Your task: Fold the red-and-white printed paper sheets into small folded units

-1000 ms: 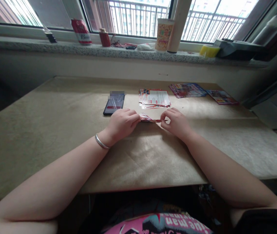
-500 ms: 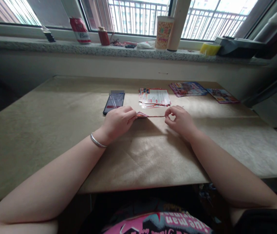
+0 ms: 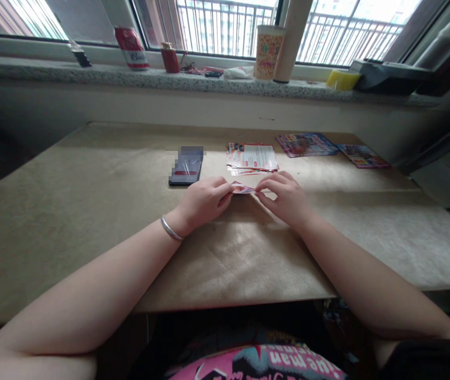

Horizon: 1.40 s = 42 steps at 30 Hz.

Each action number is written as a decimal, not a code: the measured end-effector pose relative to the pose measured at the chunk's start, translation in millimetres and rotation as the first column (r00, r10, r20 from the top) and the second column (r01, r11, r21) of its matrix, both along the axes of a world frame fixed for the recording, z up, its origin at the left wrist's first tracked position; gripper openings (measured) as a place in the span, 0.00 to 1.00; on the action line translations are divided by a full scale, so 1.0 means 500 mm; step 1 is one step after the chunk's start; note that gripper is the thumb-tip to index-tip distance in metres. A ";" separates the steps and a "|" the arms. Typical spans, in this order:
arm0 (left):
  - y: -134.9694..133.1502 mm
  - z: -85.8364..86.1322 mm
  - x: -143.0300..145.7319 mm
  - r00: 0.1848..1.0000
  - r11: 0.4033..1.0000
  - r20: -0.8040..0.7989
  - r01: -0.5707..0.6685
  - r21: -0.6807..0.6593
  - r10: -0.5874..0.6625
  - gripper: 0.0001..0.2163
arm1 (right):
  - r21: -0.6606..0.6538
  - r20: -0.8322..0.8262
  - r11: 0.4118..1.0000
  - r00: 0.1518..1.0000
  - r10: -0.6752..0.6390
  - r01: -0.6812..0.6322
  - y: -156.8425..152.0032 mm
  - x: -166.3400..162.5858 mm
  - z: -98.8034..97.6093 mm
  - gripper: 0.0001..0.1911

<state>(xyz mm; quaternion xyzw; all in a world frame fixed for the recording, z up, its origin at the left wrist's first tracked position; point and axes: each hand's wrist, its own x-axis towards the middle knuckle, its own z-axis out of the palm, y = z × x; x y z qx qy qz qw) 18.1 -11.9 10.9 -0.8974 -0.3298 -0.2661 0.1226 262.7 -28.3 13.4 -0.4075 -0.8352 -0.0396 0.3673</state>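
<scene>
And the gap is narrowed: half a second ago a long thin edge was stretched out, but now the right hand (image 3: 284, 199) has been brought in, its thumb and finger pinched on the right tip of the small printed paper (image 3: 242, 188), mid-frame over the bench (image 3: 225, 258); the left end is gripped by the curled left hand (image 3: 206, 199). The edge is apparently being worked along. "Bud" can be made out on the red can (image 3: 131, 47), upper left; "man" is read on the shirt (image 3: 256, 361), bottom.
</scene>
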 end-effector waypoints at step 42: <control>0.018 0.021 -0.041 0.992 0.993 -0.043 0.116 -0.011 -0.116 0.11 | -0.199 0.054 0.970 0.987 0.154 -0.140 0.022 0.041 0.000 0.05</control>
